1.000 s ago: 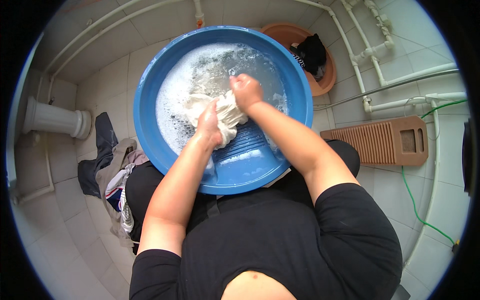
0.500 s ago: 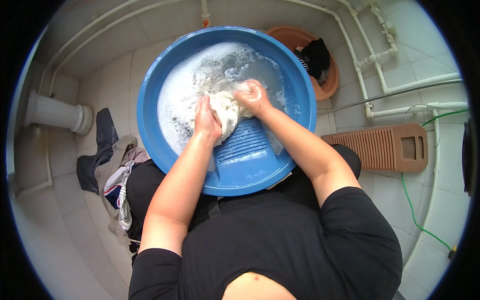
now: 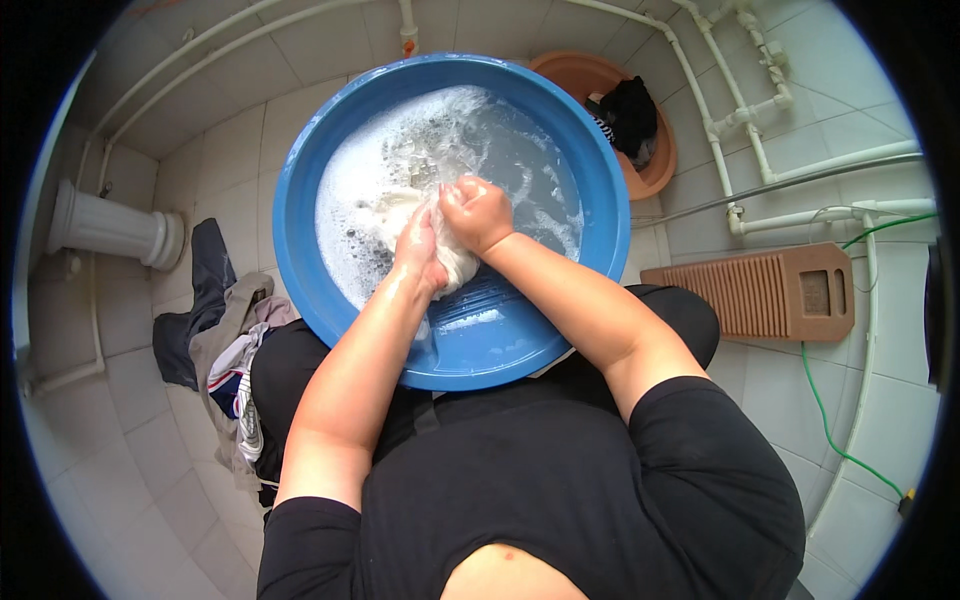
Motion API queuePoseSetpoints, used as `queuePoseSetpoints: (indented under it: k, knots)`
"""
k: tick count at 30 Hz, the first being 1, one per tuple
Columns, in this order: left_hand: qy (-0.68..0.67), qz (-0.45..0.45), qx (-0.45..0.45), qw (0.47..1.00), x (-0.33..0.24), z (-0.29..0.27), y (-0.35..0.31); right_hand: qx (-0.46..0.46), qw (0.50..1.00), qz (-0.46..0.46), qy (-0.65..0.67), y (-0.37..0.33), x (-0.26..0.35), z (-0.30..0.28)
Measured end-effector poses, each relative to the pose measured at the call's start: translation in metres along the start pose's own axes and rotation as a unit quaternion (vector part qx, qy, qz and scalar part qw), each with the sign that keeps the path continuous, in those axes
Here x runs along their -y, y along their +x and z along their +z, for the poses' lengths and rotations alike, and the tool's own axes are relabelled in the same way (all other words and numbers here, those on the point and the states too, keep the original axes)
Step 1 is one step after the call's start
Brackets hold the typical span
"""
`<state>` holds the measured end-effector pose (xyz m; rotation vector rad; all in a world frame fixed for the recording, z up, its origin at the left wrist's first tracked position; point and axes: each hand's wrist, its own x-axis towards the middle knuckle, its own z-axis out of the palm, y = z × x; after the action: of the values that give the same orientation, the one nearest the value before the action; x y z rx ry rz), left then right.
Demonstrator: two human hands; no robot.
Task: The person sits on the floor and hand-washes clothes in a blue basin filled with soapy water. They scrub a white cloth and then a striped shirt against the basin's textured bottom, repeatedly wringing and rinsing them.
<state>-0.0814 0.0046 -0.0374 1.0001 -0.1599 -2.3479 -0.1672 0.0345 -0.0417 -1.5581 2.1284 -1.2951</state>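
Between my hands is a wet, cream-white piece of laundry (image 3: pixel 457 267); its bunched folds hide what kind of garment it is. My left hand (image 3: pixel 419 246) is wrapped along its left side. My right hand (image 3: pixel 478 214) makes a fist on its upper right part, pressed close against the left. Both hands are inside a round blue basin (image 3: pixel 610 220) of sudsy water, just above its moulded washboard ridges (image 3: pixel 505 300). White foam (image 3: pixel 350 190) covers the basin's left side, while greyish water shows at the right.
An orange tub (image 3: pixel 655 178) holding dark clothes (image 3: pixel 630 115) stands behind the basin at the right. A brown washboard (image 3: pixel 755 295) lies by my right knee. Laundry (image 3: pixel 235 330) is heaped at my left. White pipes (image 3: pixel 710 120) and a green hose (image 3: pixel 825 410) run along the right.
My right hand has come left and inward from the cloth's right end and closed into a fist beside my left hand. The foam on the right has thinned and spread.
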Motion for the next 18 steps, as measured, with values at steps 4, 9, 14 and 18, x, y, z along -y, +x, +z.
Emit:
queuePoseSetpoints:
  k: [4, 9, 14, 18]
  knots:
    - [-0.097, -0.073, 0.338, 0.933, -0.002, -0.057, 0.037, 0.0, 0.973, -0.21, 0.091, -0.026, 0.028, 0.001]
    - [0.059, 0.018, -0.057, 0.996, 0.008, -0.013, 0.016, 0.014, 0.999, -0.005, 0.035, -0.01, -0.005, 0.007]
    - [0.044, 0.028, -0.017, 0.999, 0.007, -0.021, 0.007, -0.001, 0.997, -0.062, 0.056, -0.021, 0.016, -0.004]
    - [-0.067, -0.079, 0.165, 0.981, -0.002, -0.047, 0.031, 0.025, 0.986, -0.13, 0.098, -0.035, 0.028, -0.007]
